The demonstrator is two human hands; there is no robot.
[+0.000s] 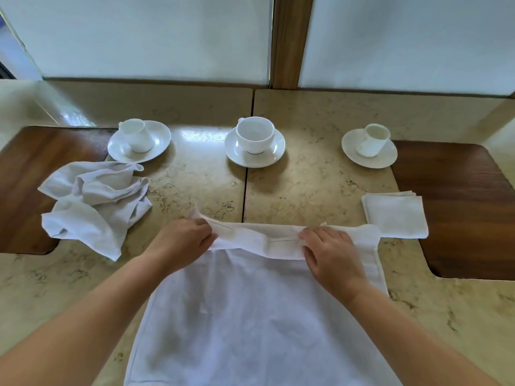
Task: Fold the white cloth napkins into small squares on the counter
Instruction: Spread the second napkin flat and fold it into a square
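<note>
A white cloth napkin (250, 316) lies spread on the marble counter (320, 185) in front of me, reaching down to the near edge of the view. Its far edge is bunched and rolled over. My left hand (184, 240) pinches that far edge at the left. My right hand (331, 254) pinches the same edge toward the right. A crumpled pile of white napkins (92, 201) rests to the left. A folded square napkin (395, 214) lies to the right, partly on a wooden inlay.
Three white cups on saucers stand in a row behind the napkin: left (139, 140), middle (255, 142), right (369, 147). Dark wooden inlays (468, 207) sit at both sides of the counter. A pale wall with a wooden post (289, 40) closes the back.
</note>
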